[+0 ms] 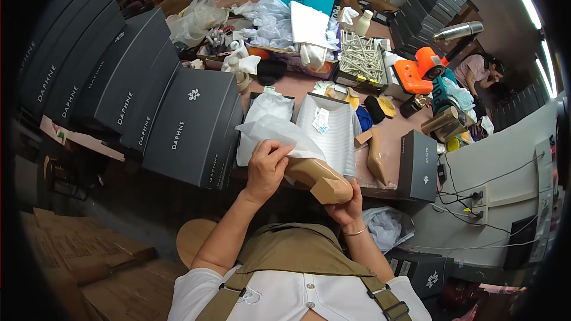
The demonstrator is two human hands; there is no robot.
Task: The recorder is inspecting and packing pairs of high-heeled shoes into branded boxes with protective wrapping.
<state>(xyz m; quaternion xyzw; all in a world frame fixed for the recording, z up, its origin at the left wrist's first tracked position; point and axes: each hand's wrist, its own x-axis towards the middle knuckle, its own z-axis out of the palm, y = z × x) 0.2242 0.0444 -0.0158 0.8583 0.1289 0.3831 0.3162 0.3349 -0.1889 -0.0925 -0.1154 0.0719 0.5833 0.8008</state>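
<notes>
1. Tan leather covers the block-heeled shoe (321, 179), which is held up near the person's chest, at the near edge of the counter (397, 137), heel end toward the right.
2. Underneath, the right hand (348, 207) cups the heel, its fingers curled shut around the block so the shoe stays propped and steady.
3. From above, the left hand (266, 169) comes down on the upper, its fingers pinched closed on a sheet of white tissue paper (275, 131) that drapes over the shoe; gripping from the top lets the paper be worked against the leather while the other hand bears the weight.
4. Just beyond the hands lies an open shoe box (331, 125) lined with white paper, close enough to reach without stretching.
5. To its right a second tan shoe (375, 156) lies on the counter, apparently the pair's mate kept at hand.
6. A small dark closed box (417, 166) stands at the right, and stacked dark shoe boxes (178, 113) fan out on the left.
7. Far across the counter sit plastic bags, bottles and an orange tape dispenser (419, 68).
</notes>
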